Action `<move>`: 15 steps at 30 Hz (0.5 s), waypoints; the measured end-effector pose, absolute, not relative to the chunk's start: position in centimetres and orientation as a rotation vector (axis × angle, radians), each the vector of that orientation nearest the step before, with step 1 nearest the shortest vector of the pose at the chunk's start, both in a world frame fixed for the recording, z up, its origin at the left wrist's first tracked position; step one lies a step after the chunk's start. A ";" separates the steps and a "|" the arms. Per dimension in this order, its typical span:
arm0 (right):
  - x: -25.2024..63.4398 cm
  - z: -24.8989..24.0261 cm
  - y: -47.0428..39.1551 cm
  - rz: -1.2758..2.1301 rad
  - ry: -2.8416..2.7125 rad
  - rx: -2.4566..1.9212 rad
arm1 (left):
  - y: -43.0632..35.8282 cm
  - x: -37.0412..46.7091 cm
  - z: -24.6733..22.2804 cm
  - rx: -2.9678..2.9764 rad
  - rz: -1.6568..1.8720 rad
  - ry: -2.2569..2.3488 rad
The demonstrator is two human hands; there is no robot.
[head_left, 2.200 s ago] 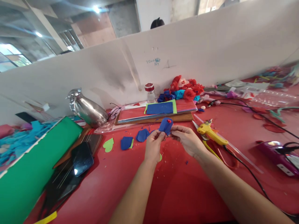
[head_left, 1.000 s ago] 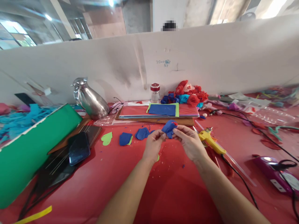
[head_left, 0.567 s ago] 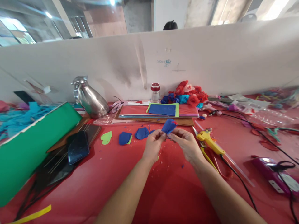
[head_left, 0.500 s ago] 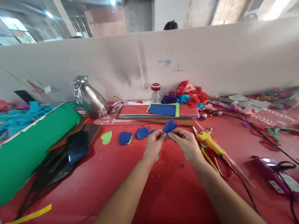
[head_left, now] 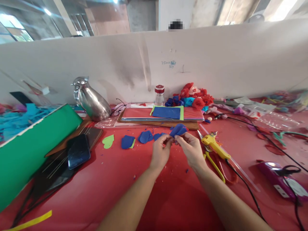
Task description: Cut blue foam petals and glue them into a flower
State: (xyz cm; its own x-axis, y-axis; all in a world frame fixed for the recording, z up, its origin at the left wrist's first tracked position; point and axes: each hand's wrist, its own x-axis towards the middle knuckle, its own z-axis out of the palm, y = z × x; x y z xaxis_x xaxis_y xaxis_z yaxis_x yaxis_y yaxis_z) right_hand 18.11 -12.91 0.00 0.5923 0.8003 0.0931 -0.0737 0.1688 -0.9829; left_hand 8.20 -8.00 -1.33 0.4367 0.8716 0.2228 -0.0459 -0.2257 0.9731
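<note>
Both hands meet at the middle of the red table around a blue paper flower (head_left: 178,129) with a bit of red at its right side. My left hand (head_left: 162,148) pinches its lower left part between thumb and fingers. On the other side my right hand (head_left: 191,147) is closed on it too, thumb pressed to the base. Just left of my hands lie cut blue petals (head_left: 145,136), and farther left another blue piece (head_left: 128,141) overlaps a green one. A green heart-shaped paper piece (head_left: 108,141) is at the row's left end.
A yellow glue gun (head_left: 213,144) and scissors (head_left: 220,170) lie right of my right hand. Behind stand a paper stack (head_left: 137,115), a jar (head_left: 159,95), finished flowers (head_left: 198,102) and a metal jug (head_left: 92,101). Left are a phone (head_left: 79,151) and green box (head_left: 38,150); right, a purple power strip (head_left: 280,178).
The blue flower has turned in my fingers and tilts more to the right. Both hands have shifted slightly, still closed on it, and the view has moved a little.
</note>
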 end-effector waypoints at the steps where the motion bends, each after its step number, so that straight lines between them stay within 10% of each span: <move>1: 18.1 0.1 -12.9 0.709 -0.718 -1.251 | -8.0 8.2 -1.4 1.546 1.012 0.748; 15: 18.4 -0.1 -12.9 0.686 -0.692 -1.280 | -8.1 8.0 -0.9 1.550 0.986 0.744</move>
State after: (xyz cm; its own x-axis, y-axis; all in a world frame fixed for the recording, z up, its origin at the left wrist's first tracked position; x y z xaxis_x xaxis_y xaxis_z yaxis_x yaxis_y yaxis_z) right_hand 18.36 -12.93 -0.14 0.6191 0.7815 0.0774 -0.0716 0.1543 -0.9854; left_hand 8.04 -8.13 -0.92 0.4565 0.8668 0.2006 -0.0449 -0.2027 0.9782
